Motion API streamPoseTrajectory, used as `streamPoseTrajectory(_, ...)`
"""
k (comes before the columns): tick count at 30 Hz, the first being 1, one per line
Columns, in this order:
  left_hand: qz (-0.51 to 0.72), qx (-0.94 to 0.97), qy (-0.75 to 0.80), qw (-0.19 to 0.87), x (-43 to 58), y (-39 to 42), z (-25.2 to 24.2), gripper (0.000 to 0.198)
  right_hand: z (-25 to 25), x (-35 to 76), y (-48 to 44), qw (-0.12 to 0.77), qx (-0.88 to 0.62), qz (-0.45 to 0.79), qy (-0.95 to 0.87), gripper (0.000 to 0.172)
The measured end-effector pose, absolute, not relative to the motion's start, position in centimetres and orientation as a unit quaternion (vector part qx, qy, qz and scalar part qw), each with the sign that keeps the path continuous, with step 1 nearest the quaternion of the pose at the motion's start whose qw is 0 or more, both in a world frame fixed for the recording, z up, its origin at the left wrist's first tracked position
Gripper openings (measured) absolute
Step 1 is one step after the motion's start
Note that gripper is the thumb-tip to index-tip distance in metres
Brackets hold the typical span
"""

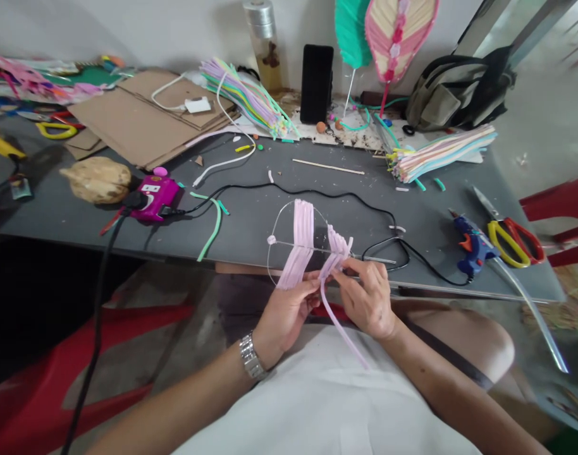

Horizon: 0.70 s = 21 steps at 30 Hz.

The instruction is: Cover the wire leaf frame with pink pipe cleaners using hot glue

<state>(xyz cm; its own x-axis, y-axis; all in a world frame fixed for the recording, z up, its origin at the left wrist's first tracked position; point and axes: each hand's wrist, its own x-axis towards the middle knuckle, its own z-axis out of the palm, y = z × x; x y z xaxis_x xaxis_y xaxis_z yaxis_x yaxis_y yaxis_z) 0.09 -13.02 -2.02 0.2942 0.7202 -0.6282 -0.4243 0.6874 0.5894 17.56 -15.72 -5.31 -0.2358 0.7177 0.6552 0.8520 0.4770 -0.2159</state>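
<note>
1. Left grip (285, 314) is closed, fingers curled under the lower ends of the pink pipe cleaners (302, 243); right grip (367, 300) is pinched tight, thumb and fingers on a loose pink strand (342, 330) right at the spine.
2. From the head view, the wire frame (276, 221) is up in the air, held above the person's lap, just off the worktop (251, 170) edge, not resting on anything.
3. Watch that pinch: if it slackens, the loose strand could spring off the spine and the neat wraps could slide.
4. The strands look packed by finger pressure alone, so any twist of the left grip could bunch them or bend the thin frame out of shape.
5. Just behind the frame runs a black cord (377, 213); a wide swing of the long strand could snag it and tug at the glue gun (473, 246) at the right.
6. Beside that gun sit the scissors (514, 243), blades out toward the back, a poke risk for a careless reach.
7. The gun's nozzle can't be clearly seen, so whether it's hot is anyone's guess; a stray brush could mean a burn or melted fuzz.
</note>
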Motion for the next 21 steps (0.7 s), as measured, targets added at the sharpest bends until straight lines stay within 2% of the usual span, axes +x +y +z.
streamPoseTrajectory(7, 0.372, 0.170, 0.487, 0.772, -0.1, -12.9, -1.7, 0.021, -4.7, 19.7, -17.0, 0.373, -0.545, -0.100, -0.744, 0.027)
streamPoseTrajectory(12, 0.382, 0.167, 0.482, 0.771, -0.5, -12.5, -1.6, 0.018, -3.5, 28.3, -18.5, 0.361, -0.703, -0.171, -0.589, 0.012)
streamPoseTrajectory(16, 0.379, 0.164, 0.485, 0.771, -0.5, -12.0, -0.8, 0.008, -1.5, 34.5, -19.8, 0.314, -0.853, -0.170, -0.380, 0.028)
streamPoseTrajectory(18, 0.386, 0.141, 0.510, 0.756, -0.3, -11.6, -0.3, 0.005, -0.6, 35.7, -19.8, 0.280, -0.905, -0.077, -0.312, 0.037)
streamPoseTrajectory(21, 0.381, 0.121, 0.540, 0.741, 0.1, -11.3, 0.5, 0.017, -0.2, 36.1, -18.7, 0.247, -0.928, 0.047, -0.273, 0.057)
